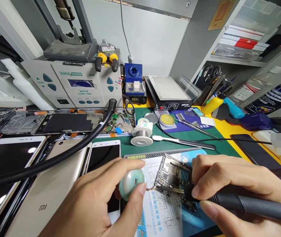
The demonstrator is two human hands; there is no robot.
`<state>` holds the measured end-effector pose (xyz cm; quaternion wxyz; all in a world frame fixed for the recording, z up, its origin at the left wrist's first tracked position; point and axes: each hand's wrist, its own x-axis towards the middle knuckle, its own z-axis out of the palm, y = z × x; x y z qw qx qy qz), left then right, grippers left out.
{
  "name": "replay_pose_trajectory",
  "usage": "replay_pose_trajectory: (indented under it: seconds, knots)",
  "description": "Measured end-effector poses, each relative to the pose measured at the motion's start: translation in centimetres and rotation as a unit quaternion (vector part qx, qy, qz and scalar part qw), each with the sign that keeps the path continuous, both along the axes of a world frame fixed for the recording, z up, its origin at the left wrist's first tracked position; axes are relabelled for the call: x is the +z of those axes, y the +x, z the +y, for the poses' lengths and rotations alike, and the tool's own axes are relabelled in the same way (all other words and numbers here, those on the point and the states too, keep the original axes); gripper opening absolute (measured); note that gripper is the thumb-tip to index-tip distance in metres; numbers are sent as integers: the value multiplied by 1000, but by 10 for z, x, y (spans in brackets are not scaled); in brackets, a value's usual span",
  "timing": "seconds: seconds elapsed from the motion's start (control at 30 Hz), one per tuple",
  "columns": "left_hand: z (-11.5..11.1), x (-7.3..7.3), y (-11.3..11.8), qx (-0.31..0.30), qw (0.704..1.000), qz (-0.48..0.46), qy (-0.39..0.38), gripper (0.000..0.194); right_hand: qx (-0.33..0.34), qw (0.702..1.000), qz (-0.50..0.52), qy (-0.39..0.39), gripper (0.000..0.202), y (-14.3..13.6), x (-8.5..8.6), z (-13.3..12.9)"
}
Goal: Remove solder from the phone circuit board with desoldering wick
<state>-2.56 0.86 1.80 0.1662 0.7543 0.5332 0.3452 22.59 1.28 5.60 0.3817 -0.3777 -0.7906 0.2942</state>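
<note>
Between the thumb and fingers of my left hand (100,200) is a small teal spool (131,184) of braid. A short copper-coloured strand runs from it to the left edge of a phone circuit board (168,174). My right hand (234,191) grips the black handle of a soldering iron (244,204) near its front end. The iron's metal tip points left and meets the strand at the board's lower left edge. Under the board lies a white and blue printed mat (152,209). My right fingers hide the board's right side.
Phones (48,184) lie at the left, with a thick black hose (81,144) arching over them. Behind the mat are a solder wire spool (142,138), a white and black tool (184,143), a yellow paste tin (167,120) and tweezers (194,126). A hot air station (81,82) stands behind.
</note>
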Motion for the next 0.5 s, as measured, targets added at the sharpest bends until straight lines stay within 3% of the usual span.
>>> replay_pose_trajectory:
  seconds: [0.5]
  knots:
    - [1,2,2,-36,998,9,50,22,-10,1000,17,-19,22,1,-1,0]
